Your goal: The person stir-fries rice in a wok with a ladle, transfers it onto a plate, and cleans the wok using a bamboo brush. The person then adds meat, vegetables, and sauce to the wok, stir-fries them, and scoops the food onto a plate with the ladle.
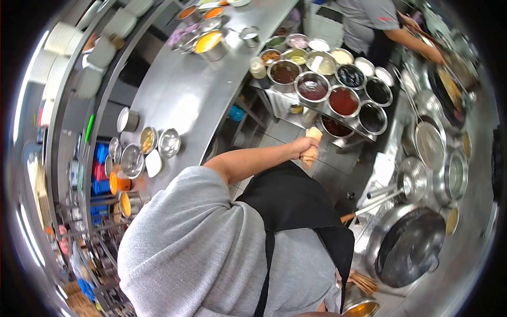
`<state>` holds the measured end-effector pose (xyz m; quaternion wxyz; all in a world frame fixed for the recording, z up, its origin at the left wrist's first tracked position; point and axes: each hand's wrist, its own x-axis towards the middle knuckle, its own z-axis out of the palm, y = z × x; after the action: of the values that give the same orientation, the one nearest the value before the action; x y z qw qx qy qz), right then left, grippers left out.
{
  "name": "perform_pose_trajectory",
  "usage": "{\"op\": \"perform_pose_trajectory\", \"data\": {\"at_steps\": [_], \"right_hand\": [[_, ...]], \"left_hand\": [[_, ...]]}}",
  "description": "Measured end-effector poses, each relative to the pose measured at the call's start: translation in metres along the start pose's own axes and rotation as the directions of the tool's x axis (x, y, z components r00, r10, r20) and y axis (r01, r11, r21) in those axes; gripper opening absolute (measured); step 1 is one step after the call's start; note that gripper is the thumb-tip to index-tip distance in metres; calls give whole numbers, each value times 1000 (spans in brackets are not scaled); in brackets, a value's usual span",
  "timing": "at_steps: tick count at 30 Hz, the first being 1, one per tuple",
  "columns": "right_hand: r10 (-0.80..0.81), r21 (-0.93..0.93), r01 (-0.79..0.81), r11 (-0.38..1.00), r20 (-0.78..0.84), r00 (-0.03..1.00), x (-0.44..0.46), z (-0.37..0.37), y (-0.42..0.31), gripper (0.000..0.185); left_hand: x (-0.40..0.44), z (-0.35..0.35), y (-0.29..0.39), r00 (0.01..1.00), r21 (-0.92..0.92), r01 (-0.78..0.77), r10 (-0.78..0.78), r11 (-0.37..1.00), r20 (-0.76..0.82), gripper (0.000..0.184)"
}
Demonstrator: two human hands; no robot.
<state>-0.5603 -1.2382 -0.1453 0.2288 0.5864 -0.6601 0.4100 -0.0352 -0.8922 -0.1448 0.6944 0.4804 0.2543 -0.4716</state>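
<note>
The cloth (309, 157)'s picked up in the left hand (303, 146)'s grip, not yet put down — the right hand's state I can't tell.

A professional kitchen, shown by the wok (412, 247), clustered pots of sauce (312, 87), long steel worktop (182, 100), stacked plates (62, 39) and black apron (296, 198).

Our bare left hand (303, 146) is closed around a tan, crumpled roll that looks like cloth (311, 155), beyond our black apron (290, 195). Near it, round steel pots of dark red sauce (344, 101) stand on a metal stand. To our right sits a large, round, black metal wok (414, 248); farther along, a co-worker in a grey short-sleeved shirt (364, 24) reaches over the range. A long, shiny steel table (182, 95) runs on our left.
</note>
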Motion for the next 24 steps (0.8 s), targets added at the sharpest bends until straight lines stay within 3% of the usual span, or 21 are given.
{"op": "perform_pose_trajectory", "data": {"at_steps": [4,6,8,9,10,11,12,14,18,19,24], "right_hand": [[-141,-107,164,981,196,970,-57,-33,1,42],[-260,-18,275,961,272,926,-75,-43,-6,39],[-335,189,280,941,426,840,-99,-47,-26,36],[-240,332,-16,943,712,660,-116,-50,-41,29],[-171,161,56,985,908,382,-131,-54,-67,30],[-81,66,221,973,995,57,-146,-59,-92,32],[-18,56,363,930,994,-107,-163,-50,-91,34],[51,116,560,820,960,-274,-207,-7,-52,39],[146,226,725,651,899,-412,-299,79,33,48],[145,259,732,631,887,-439,-297,67,20,48],[62,355,640,681,844,-533,-313,37,-42,48]], "left_hand": [[-25,-55,12,990,64,-95,101,993,-98,25],[-14,-95,10,973,143,-125,150,982,-178,24],[-17,-125,14,975,48,-135,142,990,-171,27],[-24,-138,17,976,4,-140,139,990,-165,29],[-31,-148,19,965,7,-149,147,989,-217,26],[-36,-158,23,951,14,-160,158,987,-267,23],[-41,-169,22,941,32,-200,201,979,-272,26],[-44,-198,19,918,136,-219,251,966,-307,32],[-56,-250,20,879,438,-131,309,889,-363,43],[-67,-253,25,873,507,-108,326,855,-363,46],[-118,-258,30,778,442,-180,402,879,-483,38]]}}
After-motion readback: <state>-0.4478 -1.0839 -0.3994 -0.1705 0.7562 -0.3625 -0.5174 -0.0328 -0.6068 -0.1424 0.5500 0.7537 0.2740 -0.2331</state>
